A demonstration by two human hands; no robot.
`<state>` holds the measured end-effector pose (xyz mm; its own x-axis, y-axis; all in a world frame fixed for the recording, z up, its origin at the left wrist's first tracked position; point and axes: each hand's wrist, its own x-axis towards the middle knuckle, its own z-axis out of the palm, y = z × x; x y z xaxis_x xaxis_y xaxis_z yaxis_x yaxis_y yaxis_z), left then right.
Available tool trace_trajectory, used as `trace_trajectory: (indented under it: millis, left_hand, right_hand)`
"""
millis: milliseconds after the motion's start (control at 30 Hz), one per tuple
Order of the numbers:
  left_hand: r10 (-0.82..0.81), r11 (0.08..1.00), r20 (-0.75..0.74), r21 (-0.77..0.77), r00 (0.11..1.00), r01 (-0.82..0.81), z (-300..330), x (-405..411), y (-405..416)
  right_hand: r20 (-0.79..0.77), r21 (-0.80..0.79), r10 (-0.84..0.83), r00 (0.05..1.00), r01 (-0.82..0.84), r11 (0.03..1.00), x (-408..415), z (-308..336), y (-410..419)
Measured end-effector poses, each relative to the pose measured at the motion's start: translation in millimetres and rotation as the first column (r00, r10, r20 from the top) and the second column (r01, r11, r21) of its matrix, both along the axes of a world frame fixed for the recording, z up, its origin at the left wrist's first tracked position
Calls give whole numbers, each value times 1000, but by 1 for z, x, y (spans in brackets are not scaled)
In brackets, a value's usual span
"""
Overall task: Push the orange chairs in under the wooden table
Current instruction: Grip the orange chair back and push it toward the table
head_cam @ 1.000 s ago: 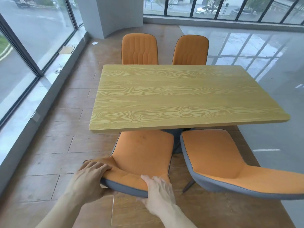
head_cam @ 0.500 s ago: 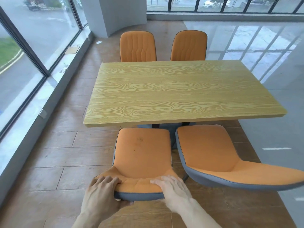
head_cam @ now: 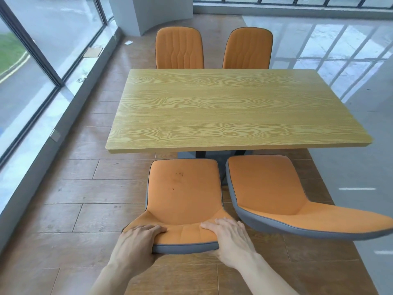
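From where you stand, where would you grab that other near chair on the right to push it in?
Probably the top edge of the right chair's backrest, from behind, one hand near each corner. Its back leans toward you, and its seat faces the table, so a push there should send it straight under. Both hands, left and right, hold the left chair that way.

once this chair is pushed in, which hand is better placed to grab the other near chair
Right, probably. The right hand grips the near left chair at the backrest end nearest the near right chair. The left hand holds the far end.
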<state>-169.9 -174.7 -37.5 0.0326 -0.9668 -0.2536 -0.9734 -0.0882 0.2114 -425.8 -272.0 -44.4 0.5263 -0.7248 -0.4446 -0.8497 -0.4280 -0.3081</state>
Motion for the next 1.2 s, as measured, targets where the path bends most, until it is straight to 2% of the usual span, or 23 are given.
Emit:
trace_trajectory:
  millis: [533, 833, 1200]
  left_hand:
    - [3, 999, -27, -50, 1000, -5, -2, 15, 2]
    - [8, 1000, 5, -8, 1000, -7, -2, 42, -7]
    - [-14, 998, 30, -65, 999, 15, -12, 19, 1]
  right_hand:
    - [-1, -50, -12, 1000, 12, 999, 11, -3, 6]
    - [36, -107, -13, 999, 16, 994, 39, -8, 13]
    - [-23, -92, -43, 999, 41, 995, 15, 1, 11]
